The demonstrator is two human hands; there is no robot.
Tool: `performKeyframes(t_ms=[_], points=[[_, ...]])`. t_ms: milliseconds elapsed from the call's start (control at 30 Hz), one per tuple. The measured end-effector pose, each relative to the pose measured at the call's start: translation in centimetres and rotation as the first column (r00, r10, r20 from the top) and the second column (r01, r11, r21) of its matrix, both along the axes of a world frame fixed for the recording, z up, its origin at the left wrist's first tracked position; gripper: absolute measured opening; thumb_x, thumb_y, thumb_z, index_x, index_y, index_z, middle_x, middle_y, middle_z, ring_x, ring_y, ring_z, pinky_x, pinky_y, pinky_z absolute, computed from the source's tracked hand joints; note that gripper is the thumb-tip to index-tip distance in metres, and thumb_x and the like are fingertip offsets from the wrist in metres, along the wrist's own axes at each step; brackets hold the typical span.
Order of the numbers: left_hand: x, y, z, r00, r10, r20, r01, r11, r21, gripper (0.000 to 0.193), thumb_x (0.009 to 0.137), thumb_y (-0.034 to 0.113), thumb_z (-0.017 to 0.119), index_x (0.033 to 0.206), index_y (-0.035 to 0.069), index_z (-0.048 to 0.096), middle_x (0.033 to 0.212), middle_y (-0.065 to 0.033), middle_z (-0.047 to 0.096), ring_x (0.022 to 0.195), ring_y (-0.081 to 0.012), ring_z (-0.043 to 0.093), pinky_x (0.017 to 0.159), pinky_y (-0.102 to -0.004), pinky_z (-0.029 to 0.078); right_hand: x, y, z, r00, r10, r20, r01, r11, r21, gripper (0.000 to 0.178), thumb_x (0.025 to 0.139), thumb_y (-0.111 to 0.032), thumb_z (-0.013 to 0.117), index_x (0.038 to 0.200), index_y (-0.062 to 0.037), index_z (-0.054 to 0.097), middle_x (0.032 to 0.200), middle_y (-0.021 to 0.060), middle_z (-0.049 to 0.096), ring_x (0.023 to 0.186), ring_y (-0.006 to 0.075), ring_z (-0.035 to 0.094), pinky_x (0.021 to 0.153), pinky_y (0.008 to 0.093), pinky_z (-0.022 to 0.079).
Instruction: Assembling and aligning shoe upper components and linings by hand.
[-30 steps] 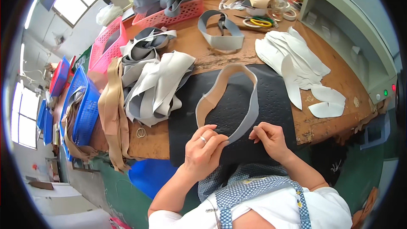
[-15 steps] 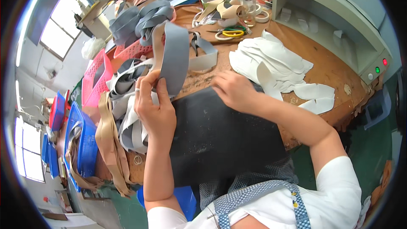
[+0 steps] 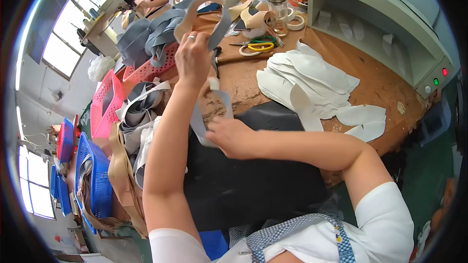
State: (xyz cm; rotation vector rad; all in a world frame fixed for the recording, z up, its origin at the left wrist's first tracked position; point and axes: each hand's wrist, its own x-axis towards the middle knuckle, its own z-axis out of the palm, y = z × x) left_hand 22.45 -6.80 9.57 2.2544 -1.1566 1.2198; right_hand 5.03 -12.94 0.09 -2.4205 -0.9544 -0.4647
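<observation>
- Head view: the left hand (image 3: 192, 58) is lifting a long grey-and-beige looped strip of soft material (image 3: 210, 17) high, fingers pinching its upper curve.
- The right hand (image 3: 229, 136) is clamping the strip's lower end above the black rubbery work mat (image 3: 253, 185).
- Judging by this, the piece is being stretched out; the next move is calling for steady tension.

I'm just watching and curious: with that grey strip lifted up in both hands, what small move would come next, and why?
Probably lay the grey strip onto the grey pile in the pink basket. The left hand holds its top high over that side, the right hand pinches its lower end above the black mat.
</observation>
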Motion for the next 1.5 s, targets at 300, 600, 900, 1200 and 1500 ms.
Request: performKeyframes(t_ms=[300,600,900,1200,1500], points=[[4.1,1.2,-7.5,0.894,0.337,-0.296,-0.219,0.904,0.368,0.022,0.080,0.003,0.065,0.102,0.007,0.068,0.096,-0.0191,0.068,0.091,-0.0387,0.067,0.077,-0.0463,0.056,-10.8,-8.8,2.3,0.981,-0.070,-0.179,0.093,0.988,0.122,0.022,0.075,-0.001,0.066,0.097,-0.0035,0.066,0.088,0.0094,0.058,0.090,0.0292,0.057,0.077,0.0378,0.052],[-14.3,2.0,-1.0,0.181,-0.173,-0.968,0.379,0.921,-0.094,0.034,0.090,0.018,0.071,0.118,0.000,0.065,0.109,-0.0135,0.073,0.095,-0.0237,0.070,0.081,-0.0341,0.053,-14.0,-12.5,0.1,0.930,-0.160,-0.332,0.269,0.910,0.315,0.021,0.077,0.004,0.066,0.096,-0.0015,0.068,0.089,0.0098,0.061,0.088,0.0284,0.058,0.074,0.0373,0.052],[-27.9,5.2,-5.6,0.448,-0.211,-0.869,0.402,0.916,-0.016,0.020,0.081,0.011,0.076,0.098,0.004,0.067,0.098,-0.0112,0.068,0.099,-0.0308,0.064,0.108,-0.0532,0.039,-18.0,-11.8,0.8,0.936,-0.171,-0.308,0.292,0.865,0.407,0.027,0.077,0.005,0.065,0.103,-0.0037,0.067,0.107,0.0108,0.061,0.103,0.0287,0.060,0.087,0.0369,0.051],[-28.6,7.6,-4.6,0.676,0.002,-0.737,0.206,0.959,0.192,0.020,0.077,0.000,0.072,0.096,0.001,0.065,0.095,-0.0113,0.067,0.096,-0.0311,0.064,0.111,-0.0542,0.036,-22.1,-22.1,-2.7,0.493,-0.867,-0.067,0.857,0.471,0.209,0.016,0.082,0.000,0.065,0.097,-0.0044,0.065,0.107,0.0100,0.063,0.106,0.0316,0.059,0.089,0.0412,0.050],[-32.6,2.6,-4.9,0.656,-0.269,-0.705,0.273,0.956,-0.110,0.037,0.071,-0.009,0.072,0.106,0.001,0.068,0.105,-0.0148,0.063,0.105,-0.0369,0.064,0.103,-0.0491,0.044,-25.6,-32.4,-2.5,0.541,-0.824,-0.168,0.804,0.565,-0.185,0.031,0.082,-0.014,0.071,0.110,-0.0058,0.062,0.116,0.0119,0.058,0.114,0.0319,0.054,0.098,0.0425,0.044]])
